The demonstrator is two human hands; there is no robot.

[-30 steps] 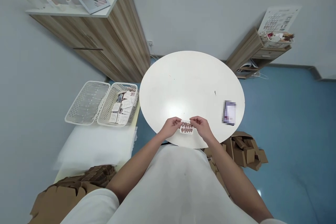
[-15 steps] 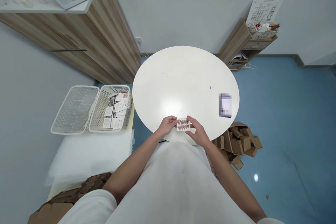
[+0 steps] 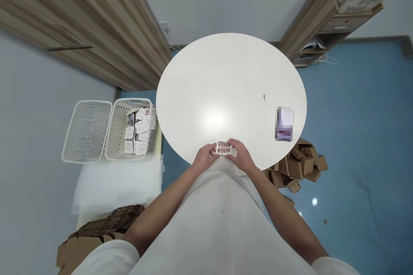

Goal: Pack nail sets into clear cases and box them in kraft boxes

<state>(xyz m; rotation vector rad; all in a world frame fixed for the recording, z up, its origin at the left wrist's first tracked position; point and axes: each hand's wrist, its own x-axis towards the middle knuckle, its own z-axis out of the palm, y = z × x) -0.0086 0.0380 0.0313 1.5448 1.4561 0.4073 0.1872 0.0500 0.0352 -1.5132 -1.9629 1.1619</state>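
Note:
Between both hands, at the near edge of the white oval table (image 3: 232, 77), is a small white card of press-on nails (image 3: 223, 148), with two rows of brownish-pink nails on it. My left hand (image 3: 205, 157) grips the card's left end between thumb and fingers. On its right end, my right hand (image 3: 240, 154) is closed in the same way, fingers at the top corner and thumb below. At the table's right side lies a blurred purple and white packet (image 3: 284, 123).
Left of the table stand a white basket (image 3: 111, 137) of small cards and a white basket (image 3: 69, 137) of clear plastic pieces. Brown boxes (image 3: 306, 164) are heaped right, flattened cardboard (image 3: 80, 249) lower left. A wooden cabinet (image 3: 106, 30) and a drawer unit (image 3: 309, 21) flank the table.
The view has tilted down and moved nearer the table. My left hand has taken a fuller hold of the card's left end, and the card is now more level.

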